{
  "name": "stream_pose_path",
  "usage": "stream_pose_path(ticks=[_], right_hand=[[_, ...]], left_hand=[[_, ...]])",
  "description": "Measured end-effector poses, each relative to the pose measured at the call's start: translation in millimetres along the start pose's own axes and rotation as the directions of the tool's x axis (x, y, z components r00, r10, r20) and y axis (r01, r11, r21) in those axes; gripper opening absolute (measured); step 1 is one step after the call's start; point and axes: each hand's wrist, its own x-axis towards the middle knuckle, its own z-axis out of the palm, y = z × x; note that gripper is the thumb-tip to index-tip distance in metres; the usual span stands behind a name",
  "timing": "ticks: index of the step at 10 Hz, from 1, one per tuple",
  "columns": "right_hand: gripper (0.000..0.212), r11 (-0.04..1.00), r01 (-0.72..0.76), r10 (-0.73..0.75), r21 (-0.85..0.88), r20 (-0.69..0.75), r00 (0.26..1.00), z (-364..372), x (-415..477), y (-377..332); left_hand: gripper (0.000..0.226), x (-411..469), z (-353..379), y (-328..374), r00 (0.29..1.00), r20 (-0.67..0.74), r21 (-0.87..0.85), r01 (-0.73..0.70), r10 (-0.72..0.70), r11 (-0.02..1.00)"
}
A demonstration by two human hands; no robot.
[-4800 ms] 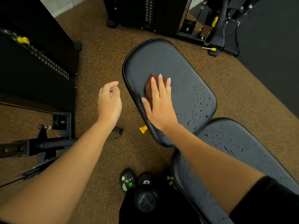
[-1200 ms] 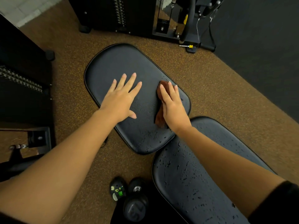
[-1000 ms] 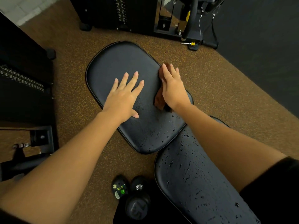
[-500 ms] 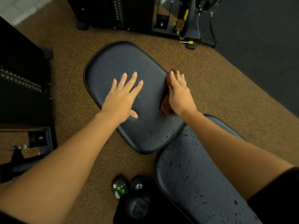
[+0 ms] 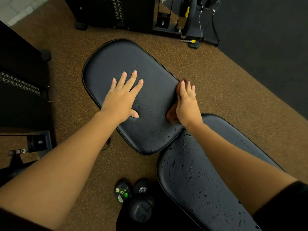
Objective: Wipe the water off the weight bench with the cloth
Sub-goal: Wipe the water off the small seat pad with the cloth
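The weight bench [image 5: 150,105] shows as two black pads: a shorter pad [image 5: 133,60] toward 12 o'clock from the middle of the view, and a longer pad [image 5: 188,184] running off toward 5 o'clock. The left hand [image 5: 122,97] lies flat on the shorter pad with its fingers straight and spread, holding nothing; it looks to be steadying the person. The right hand [image 5: 187,104] presses the brown cloth [image 5: 171,114] against the 3 o'clock edge of the same pad. Its fingers lie fairly straight on top of the cloth rather than gripping it. The cloth is bunched under the palm, with a bit showing past the fingertips and more by the heel of the hand.

Judging by the surface, most of the shorter pad is done: its middle and 12 o'clock end look dull and dry. A scatter of water drops [image 5: 155,135] sits at its 6 o'clock end, just below the cloth. The longer pad appears unwiped, beaded with water across all that shows beside the right forearm. So the job seems well under half finished, with the last strip of the shorter pad and then the whole longer pad left to do. A dumbbell [image 5: 141,209] and a shoe [image 5: 123,190] sit on the floor [image 5: 225,100] at 6 o'clock, clear of the wiping
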Motion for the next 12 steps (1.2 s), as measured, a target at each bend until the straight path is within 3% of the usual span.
stream_pose_path(ticks=[2,5,6,7,8,9,10,11,12], right_hand=[[0.062,0.984,0.162,-0.160,-0.069,0.037,0.986,11.9,-36.9,15.8],[0.055,0.991,-0.105,0.107,0.083,-0.014,0.994,1.6,-19.1,7.2],[0.054,0.998,-0.015,0.012,0.055,0.056,0.998,-0.9,-27.0,6.5],[0.051,0.990,0.086,-0.100,0.111,0.130,0.986,-3.9,-43.9,6.9],[0.050,0.945,0.001,-0.032,0.326,0.089,0.996,-5.5,-58.0,-2.3],[0.048,0.785,-0.141,0.108,0.603,0.092,0.990,-7.6,-67.6,-23.1],[0.038,0.449,-0.323,0.166,0.833,0.278,0.946,-15.1,-75.1,-46.1],[0.055,0.106,-0.528,0.087,0.842,0.521,0.849,-22.5,-79.5,-58.9],[0.078,-0.077,-0.584,-0.007,0.808,0.585,0.811,-22.9,-84.1,-58.7]], left_hand=[[0.106,-1.3,-1.8,1.1,1.000,0.009,-0.021,0.002,-0.001,1.000],[0.107,-1.4,-2.4,-1.5,1.000,0.009,-0.046,-0.011,0.012,0.999],[0.108,-0.8,-2.3,-3.9,1.000,0.022,-0.078,-0.011,0.012,0.997],[0.099,-4.5,-6.9,3.6,1.000,0.020,-0.199,0.025,-0.021,0.980],[0.083,-20.5,-7.9,24.5,0.997,-0.070,-0.507,-0.002,-0.039,0.862],[0.075,-40.9,-4.6,48.8,0.993,-0.100,-0.764,-0.038,-0.060,0.644],[0.081,-51.0,0.8,63.6,0.999,0.018,-0.909,0.028,-0.027,0.416],[0.087,-55.9,4.5,65.8,0.994,0.105,-0.966,0.104,-0.008,0.236],[0.086,-61.7,6.1,66.6,0.993,0.109,-0.981,0.114,-0.043,0.154]])
